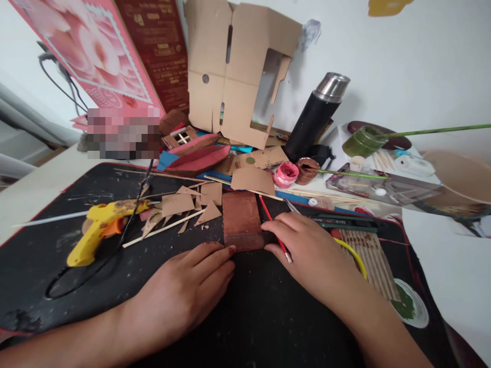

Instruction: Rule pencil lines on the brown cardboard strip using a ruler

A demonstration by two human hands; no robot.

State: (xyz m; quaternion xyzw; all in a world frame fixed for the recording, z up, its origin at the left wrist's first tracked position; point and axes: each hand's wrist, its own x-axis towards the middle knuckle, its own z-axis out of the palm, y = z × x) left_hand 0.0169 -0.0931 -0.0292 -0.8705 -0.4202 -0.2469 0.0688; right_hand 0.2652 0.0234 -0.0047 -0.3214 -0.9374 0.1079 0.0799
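Head view showed a small brown-painted piece (241, 217) lying on the black mat (268, 317), midway between the two hands, a darker strip along its near edge. The left hand (187, 286) had its fingers pressed close together, the tips touching the piece's near left corner. The right hand (307, 245) was at the opposite edge, thumb and forefinger parted slightly — whether either hand pinched the piece could not be told. A red pencil (265, 208) slanted past the right forefinger and thumb; its hold, too, was unclear.

Just beyond the piece lay a flat bit of cardboard (252, 180). To the left were cardboard scraps (177, 204) and, farther out, a yellow glue gun (92, 225) on its side. Corrugated card (372, 260) lay right of the right hand. Farther back stood a pink paint jar (286, 175), a tilted-looking black flask (312, 122) and — behind them — a large cut cardboard sheet (209, 51).
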